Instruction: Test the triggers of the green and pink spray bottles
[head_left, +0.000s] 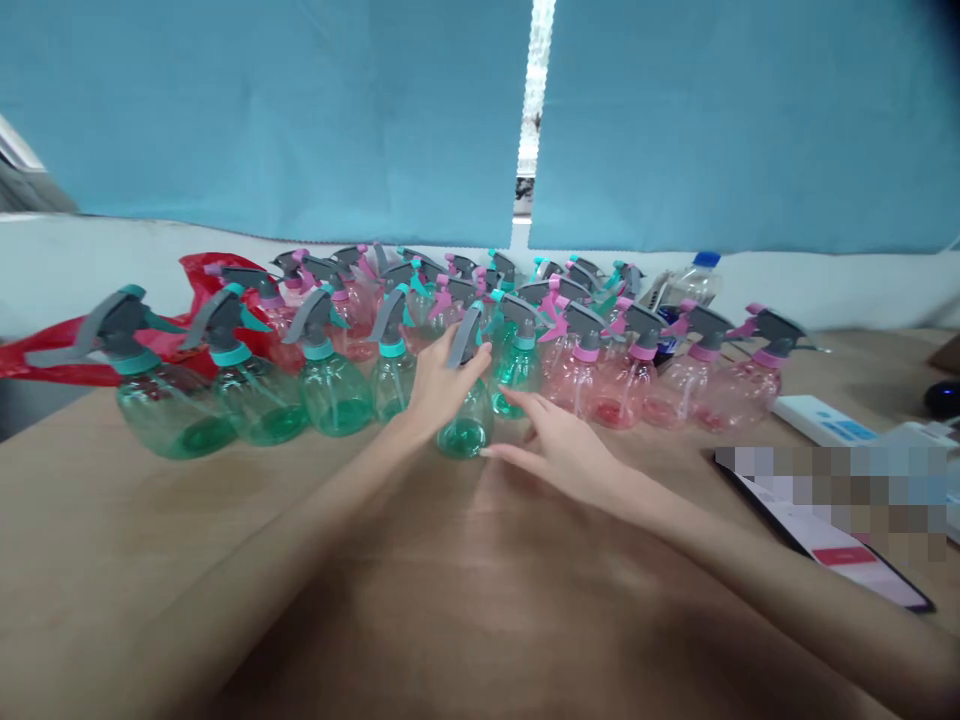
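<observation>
Part of the phone (pixel 836 556) is masked by pixelation. The right hand (pixel 551 440) is spread beside the base of a green spray bottle (pixel 465 436); contact cannot be confirmed. At table centre, this bottle is gripped about its neck by the left hand (pixel 444 382). By a sideways swing, the adjacent green bottle (pixel 517 372) could be toppled. Rear bottles (pixel 442 300) are largely hidden.

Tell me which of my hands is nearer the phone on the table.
Right. The right hand is left of the phone, beside a green spray bottle; the left hand is farther left, at that bottle's head.
</observation>
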